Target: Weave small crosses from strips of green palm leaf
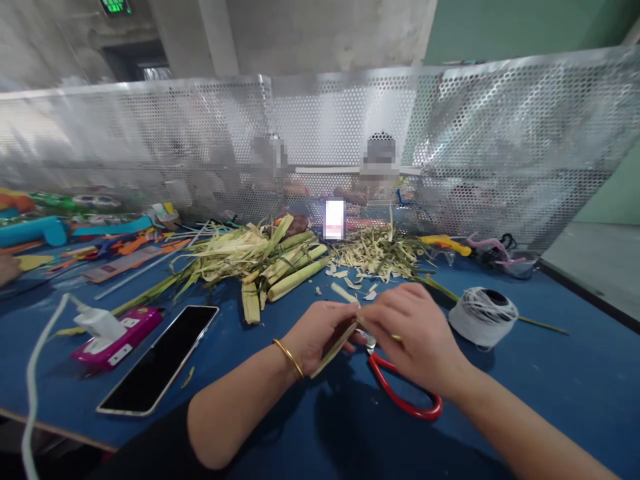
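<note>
My left hand (320, 330), with a gold bangle at the wrist, is closed on a pale plant strip (334, 351) that slants down along the palm. The fingers of my right hand (417, 333) pinch the strip's upper end, meeting my left fingertips there; the exact grip is partly hidden. Under my right hand lies a pair of scissors (384, 381) with red handles, its blades mostly covered. A ball of white yarn (480, 320) sits to the right. Beyond my hands are cut stalks (297, 273) and a heap of pale shavings (377, 253).
At left lie a phone (160, 360) and a magenta power strip (117, 340) with a white plug and cable. A perforated metal screen (200, 133) runs along the back of the blue table (280, 433). Another person's hand (9, 268) shows at the far left edge.
</note>
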The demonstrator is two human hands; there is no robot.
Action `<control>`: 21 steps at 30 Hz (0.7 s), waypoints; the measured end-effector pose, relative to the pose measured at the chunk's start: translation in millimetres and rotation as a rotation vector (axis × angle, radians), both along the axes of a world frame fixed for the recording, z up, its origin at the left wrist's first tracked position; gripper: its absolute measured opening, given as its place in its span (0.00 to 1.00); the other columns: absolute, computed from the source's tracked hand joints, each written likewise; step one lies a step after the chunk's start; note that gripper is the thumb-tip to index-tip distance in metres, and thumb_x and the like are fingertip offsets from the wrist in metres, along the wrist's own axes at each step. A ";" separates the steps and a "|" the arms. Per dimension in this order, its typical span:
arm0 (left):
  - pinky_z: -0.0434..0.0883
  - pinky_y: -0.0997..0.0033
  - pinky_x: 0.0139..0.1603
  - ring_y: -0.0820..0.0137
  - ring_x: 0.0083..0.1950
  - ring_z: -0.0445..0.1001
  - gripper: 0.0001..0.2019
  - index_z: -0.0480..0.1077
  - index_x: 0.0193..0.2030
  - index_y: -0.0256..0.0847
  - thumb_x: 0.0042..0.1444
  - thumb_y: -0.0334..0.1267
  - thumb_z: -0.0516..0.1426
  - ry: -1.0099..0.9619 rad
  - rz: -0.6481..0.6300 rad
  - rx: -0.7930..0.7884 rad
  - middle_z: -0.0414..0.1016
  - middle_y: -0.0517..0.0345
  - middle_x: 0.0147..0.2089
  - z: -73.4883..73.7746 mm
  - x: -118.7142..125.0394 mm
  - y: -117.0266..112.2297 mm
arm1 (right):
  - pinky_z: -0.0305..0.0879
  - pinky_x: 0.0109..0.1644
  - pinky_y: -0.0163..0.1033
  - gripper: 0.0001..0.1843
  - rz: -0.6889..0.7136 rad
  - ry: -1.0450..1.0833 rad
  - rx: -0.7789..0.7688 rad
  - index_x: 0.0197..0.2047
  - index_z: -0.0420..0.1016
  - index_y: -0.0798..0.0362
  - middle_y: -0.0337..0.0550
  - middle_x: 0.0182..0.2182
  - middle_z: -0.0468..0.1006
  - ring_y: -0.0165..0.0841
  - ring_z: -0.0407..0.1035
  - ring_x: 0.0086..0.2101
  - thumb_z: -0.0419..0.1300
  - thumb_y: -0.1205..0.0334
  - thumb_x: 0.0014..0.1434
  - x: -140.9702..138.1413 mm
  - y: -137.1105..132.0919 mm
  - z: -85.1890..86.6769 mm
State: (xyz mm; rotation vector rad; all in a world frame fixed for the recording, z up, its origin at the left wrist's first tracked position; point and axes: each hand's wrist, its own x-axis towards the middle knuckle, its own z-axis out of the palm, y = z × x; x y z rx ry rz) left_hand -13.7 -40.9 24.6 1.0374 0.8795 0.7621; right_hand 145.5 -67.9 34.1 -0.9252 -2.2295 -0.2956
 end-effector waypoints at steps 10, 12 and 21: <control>0.62 0.78 0.30 0.77 0.28 0.68 0.13 0.76 0.30 0.33 0.35 0.35 0.67 -0.027 0.006 -0.001 0.74 0.58 0.27 -0.4 -5.8 3.8 | 0.56 0.40 0.44 0.08 0.026 -0.620 0.230 0.34 0.70 0.55 0.44 0.27 0.71 0.37 0.63 0.30 0.51 0.73 0.59 -20.1 -5.3 -20.5; 0.63 0.77 0.32 0.77 0.28 0.68 0.13 0.77 0.30 0.33 0.35 0.35 0.68 -0.039 0.038 -0.017 0.73 0.59 0.27 -0.5 -5.8 4.0 | 0.56 0.41 0.44 0.09 0.066 -0.595 0.231 0.33 0.70 0.55 0.42 0.26 0.71 0.36 0.63 0.29 0.50 0.73 0.60 -17.4 -5.7 -20.0; 0.68 0.73 0.37 0.73 0.30 0.73 0.17 0.77 0.33 0.34 0.33 0.36 0.69 -0.054 0.090 -0.029 0.78 0.54 0.30 0.9 -5.9 4.2 | 0.59 0.43 0.44 0.17 0.231 -0.436 0.353 0.38 0.72 0.56 0.43 0.26 0.74 0.35 0.65 0.28 0.43 0.71 0.65 -13.3 -10.3 -16.2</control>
